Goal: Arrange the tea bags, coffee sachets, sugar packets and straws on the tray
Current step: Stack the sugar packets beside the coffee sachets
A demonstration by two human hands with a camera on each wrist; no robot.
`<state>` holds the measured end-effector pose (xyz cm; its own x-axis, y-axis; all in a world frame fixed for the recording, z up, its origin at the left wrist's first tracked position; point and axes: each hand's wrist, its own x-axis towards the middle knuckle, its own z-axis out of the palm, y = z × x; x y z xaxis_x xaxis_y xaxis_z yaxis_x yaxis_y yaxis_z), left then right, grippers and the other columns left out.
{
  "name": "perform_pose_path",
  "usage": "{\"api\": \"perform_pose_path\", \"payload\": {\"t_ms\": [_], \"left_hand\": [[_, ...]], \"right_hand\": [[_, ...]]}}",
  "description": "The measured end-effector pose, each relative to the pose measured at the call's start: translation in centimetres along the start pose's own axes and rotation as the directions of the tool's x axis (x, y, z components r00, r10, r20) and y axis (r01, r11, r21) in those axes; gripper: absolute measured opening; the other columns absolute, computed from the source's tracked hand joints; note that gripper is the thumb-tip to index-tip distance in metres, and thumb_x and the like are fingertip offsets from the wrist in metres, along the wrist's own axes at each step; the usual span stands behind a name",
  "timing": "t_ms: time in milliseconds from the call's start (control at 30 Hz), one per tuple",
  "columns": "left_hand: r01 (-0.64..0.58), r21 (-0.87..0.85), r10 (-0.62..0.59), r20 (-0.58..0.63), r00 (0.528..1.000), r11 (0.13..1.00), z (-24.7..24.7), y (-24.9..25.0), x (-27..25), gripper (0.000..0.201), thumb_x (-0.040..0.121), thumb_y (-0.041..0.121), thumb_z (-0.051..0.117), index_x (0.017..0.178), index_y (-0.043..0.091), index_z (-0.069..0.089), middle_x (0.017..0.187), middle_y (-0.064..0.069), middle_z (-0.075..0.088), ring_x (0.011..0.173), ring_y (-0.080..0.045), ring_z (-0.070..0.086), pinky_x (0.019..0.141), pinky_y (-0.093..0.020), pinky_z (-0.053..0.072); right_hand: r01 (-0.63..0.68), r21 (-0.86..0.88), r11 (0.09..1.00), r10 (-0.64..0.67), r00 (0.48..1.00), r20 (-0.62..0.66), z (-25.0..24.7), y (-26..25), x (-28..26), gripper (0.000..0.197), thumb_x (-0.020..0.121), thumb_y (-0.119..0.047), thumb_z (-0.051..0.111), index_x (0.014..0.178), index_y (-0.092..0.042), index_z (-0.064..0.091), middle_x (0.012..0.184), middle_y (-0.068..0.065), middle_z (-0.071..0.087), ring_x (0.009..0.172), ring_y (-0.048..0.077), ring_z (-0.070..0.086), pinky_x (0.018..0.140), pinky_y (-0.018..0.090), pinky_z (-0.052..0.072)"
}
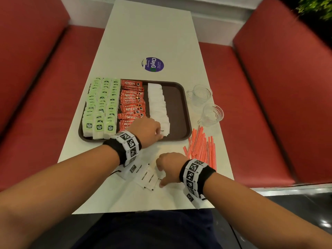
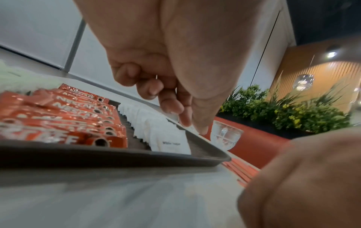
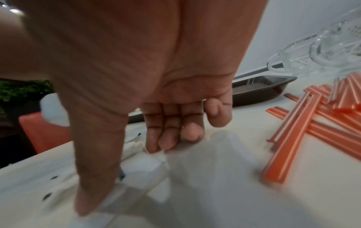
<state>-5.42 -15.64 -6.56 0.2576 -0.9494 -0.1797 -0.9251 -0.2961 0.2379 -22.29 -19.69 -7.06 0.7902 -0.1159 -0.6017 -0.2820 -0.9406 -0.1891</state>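
Observation:
A brown tray point(image 1: 179, 108) point(image 2: 97, 155) holds green tea bags point(image 1: 102, 106) on its left, red coffee sachets point(image 1: 132, 103) point(image 2: 68, 111) in the middle and a row of white sugar packets point(image 1: 158, 103) point(image 2: 156, 129) beside them. My left hand point(image 1: 159, 133) point(image 2: 193, 126) hovers at the near end of that row, thumb and index pinching a white sugar packet. Loose sugar packets point(image 1: 143, 175) point(image 3: 140, 168) lie on the table in front of the tray. My right hand point(image 1: 160, 177) point(image 3: 122, 177) rests on them, its thumb and straight fingertips touching a packet. Orange straws point(image 1: 201, 148) point(image 3: 304, 123) lie to the right.
Two clear glass cups point(image 1: 199, 95) point(image 1: 212, 114) stand right of the tray, just beyond the straws. A round purple sticker point(image 1: 152, 64) marks the white table point(image 1: 143, 33) farther back. Red bench seats point(image 1: 260, 87) flank both sides. The tray's right strip is bare.

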Motion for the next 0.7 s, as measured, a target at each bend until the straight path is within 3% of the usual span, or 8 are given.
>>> {"api": "perform_pose_path", "payload": {"t_ms": [67,167,233,333,467,567,700], "left_hand": [[-0.066,-0.031,0.069,0.1,0.993,0.997,-0.1,-0.4,-2.1,0.024,0.09,0.052,0.06,0.096,0.029,0.068,0.092,0.009,0.063,0.09,-0.015,0.06,0.077,-0.032,0.05],[-0.175,0.026,0.159,0.303,0.94,0.984,0.4,-0.8,-4.7,0.038,0.083,0.06,0.065,0.109,0.032,0.067,0.103,0.011,0.059,0.096,-0.012,0.055,0.083,-0.033,0.049],[-0.243,0.062,0.207,0.349,0.914,0.968,1.5,-0.8,-6.0,0.049,0.079,0.066,0.066,0.115,0.033,0.065,0.11,0.01,0.057,0.102,-0.013,0.052,0.088,-0.036,0.048],[-0.282,0.049,0.251,0.33,0.91,0.958,3.2,-0.4,-6.9,0.061,0.073,0.073,0.065,0.118,0.033,0.062,0.115,0.009,0.054,0.105,-0.015,0.049,0.09,-0.035,0.043],[-0.291,0.086,0.257,0.28,0.925,0.953,3.9,0.4,-6.7,0.063,0.073,0.076,0.062,0.117,0.029,0.063,0.112,0.006,0.057,0.102,-0.018,0.05,0.087,-0.035,0.041],[-0.266,0.115,0.218,0.321,0.922,0.957,3.7,1.1,-6.5,0.062,0.079,0.071,0.061,0.123,0.027,0.062,0.114,0.005,0.059,0.105,-0.021,0.049,0.086,-0.036,0.036],[-0.25,0.098,0.213,0.286,0.934,0.963,3.4,1.2,-6.4,0.044,0.086,0.06,0.059,0.114,0.027,0.064,0.108,0.003,0.066,0.102,-0.023,0.052,0.08,-0.035,0.035]], "right_hand": [[-0.012,0.025,1.0,0.012,1.0,0.007,0.0,-0.1,0.1,0.05,0.078,-0.048,0.078,0.111,-0.014,0.063,0.107,0.004,0.063,0.095,0.025,0.06,0.082,0.039,0.054],[-0.047,0.042,0.998,0.045,0.998,0.041,-0.3,0.1,0.3,0.046,0.081,-0.042,0.078,0.112,-0.012,0.064,0.108,0.006,0.066,0.098,0.027,0.061,0.083,0.038,0.053],[-0.07,0.036,0.997,0.067,0.995,0.069,-0.4,0.1,0.4,0.043,0.082,-0.04,0.077,0.11,-0.009,0.066,0.106,0.008,0.067,0.098,0.028,0.062,0.085,0.039,0.054],[-0.079,0.038,0.996,0.076,0.994,0.074,-0.6,-0.2,0.6,0.039,0.083,-0.038,0.077,0.105,-0.006,0.068,0.104,0.009,0.068,0.095,0.028,0.063,0.083,0.038,0.054],[-0.074,0.004,0.997,0.074,0.996,0.05,-1.1,-0.2,1.0,0.026,0.087,-0.034,0.074,0.089,-0.01,0.064,0.089,0.007,0.063,0.081,0.025,0.058,0.07,0.031,0.045],[-0.123,0.006,0.992,0.123,0.992,0.036,-1.3,0.1,1.1,0.031,0.088,-0.035,0.071,0.097,-0.005,0.07,0.09,0.009,0.067,0.084,0.027,0.062,0.07,0.031,0.047],[-0.162,0.11,0.981,0.166,0.986,-0.024,-1.5,1.1,0.9,0.018,0.088,-0.022,0.069,0.097,-0.007,0.069,0.098,0.011,0.069,0.092,0.029,0.065,0.072,0.032,0.049]]}}
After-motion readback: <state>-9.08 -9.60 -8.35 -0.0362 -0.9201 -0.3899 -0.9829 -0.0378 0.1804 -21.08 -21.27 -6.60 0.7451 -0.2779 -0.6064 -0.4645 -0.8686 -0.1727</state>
